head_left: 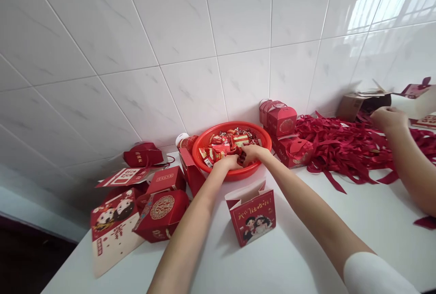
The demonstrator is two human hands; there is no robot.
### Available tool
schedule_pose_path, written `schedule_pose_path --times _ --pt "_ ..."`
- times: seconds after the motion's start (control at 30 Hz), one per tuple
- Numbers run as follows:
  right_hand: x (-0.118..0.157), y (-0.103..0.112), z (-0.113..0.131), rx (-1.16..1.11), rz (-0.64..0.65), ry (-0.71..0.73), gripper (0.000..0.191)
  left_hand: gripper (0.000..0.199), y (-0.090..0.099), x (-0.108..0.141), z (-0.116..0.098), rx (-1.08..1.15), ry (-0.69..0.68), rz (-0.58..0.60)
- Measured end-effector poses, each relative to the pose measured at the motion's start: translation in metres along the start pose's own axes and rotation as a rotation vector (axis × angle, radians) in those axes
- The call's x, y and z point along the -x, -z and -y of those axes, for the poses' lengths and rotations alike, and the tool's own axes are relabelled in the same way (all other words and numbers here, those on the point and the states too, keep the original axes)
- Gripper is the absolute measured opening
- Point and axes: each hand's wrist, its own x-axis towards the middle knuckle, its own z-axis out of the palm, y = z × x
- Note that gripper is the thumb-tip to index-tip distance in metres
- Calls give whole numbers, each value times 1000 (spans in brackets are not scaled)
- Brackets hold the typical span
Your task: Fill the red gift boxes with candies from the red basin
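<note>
Both of my hands reach into a round red plastic basket (250,173) against the tiled wall. Red and gold wrapped candies (221,147) fill it. My left hand (230,162) is at the front of the candies, its fingers pressed together on something too small to make out. Close beside it, my right hand (251,152) has its fingertips down among dark red candies, fingers bent together; what they grip is hidden. Between my forearms an open-topped red paper box (254,219) with a cartoon couple stands upright on the white table.
Red boxes (161,214) and flat card (117,235) lie at left. More boxes (281,119) are stacked right of the basket, beside a heap of red ribbons (344,148). Another person's hand (390,117) holds pale card near an open carton (361,105).
</note>
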Motion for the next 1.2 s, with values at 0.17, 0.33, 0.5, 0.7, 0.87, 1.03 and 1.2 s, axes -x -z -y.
schedule_pose_path --times 0.17,0.33,0.5,0.7,0.87,1.03,1.2 --pt "2 -1 2 -25 26 11 32 45 1 2 2 4 -66 16" --pt "5 -3 1 -204 -21 69 5 42 1 3 4 21 -78 -21" --pt "8 -5 -5 -520 -142 118 11 34 0 6 6 57 -39 -166" --pt "16 -6 -8 -960 -389 118 14 28 3 10 7 194 25 -544" --pt "14 -5 -10 -1233 -463 128 18 21 4 9 9 373 -50 -692" --pt "8 -6 -14 -1384 -509 109 23 13 4 10 7 366 -41 -700" --pt "5 -6 -15 -1467 -557 99 26 22 8 15 3 383 150 -669"
